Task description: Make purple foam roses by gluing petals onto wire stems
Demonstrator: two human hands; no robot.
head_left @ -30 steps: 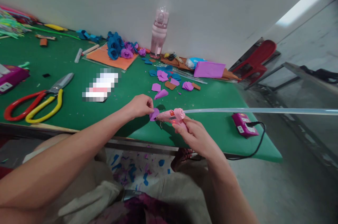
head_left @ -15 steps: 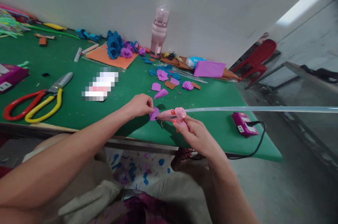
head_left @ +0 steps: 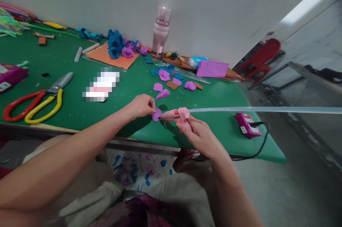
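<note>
The left hand [head_left: 140, 106] pinched a purple petal [head_left: 156, 114] just above the table [head_left: 80, 113] edge. The right hand [head_left: 199, 136] clasped the glue gun [head_left: 176, 114], lying level, nozzle touching the petal's right side.

purple petal [head_left: 156, 114], pink glue gun [head_left: 176, 115] — green table [head_left: 80, 113].

This was a craft workshop, a handwork station for making paper flowers. A green-covered table [head_left: 80, 113] carried large scissors [head_left: 34, 100] with red and yellow handles, cut purple and blue petals [head_left: 167, 79], finished paper roses [head_left: 120, 47] on an orange sheet [head_left: 107, 57], and a purple paper stack [head_left: 212, 69]. Scraps [head_left: 139, 171] littered the floor beneath. A bare concrete floor [head_left: 294, 184] and a red plastic chair [head_left: 263, 59] lay beyond.
</note>
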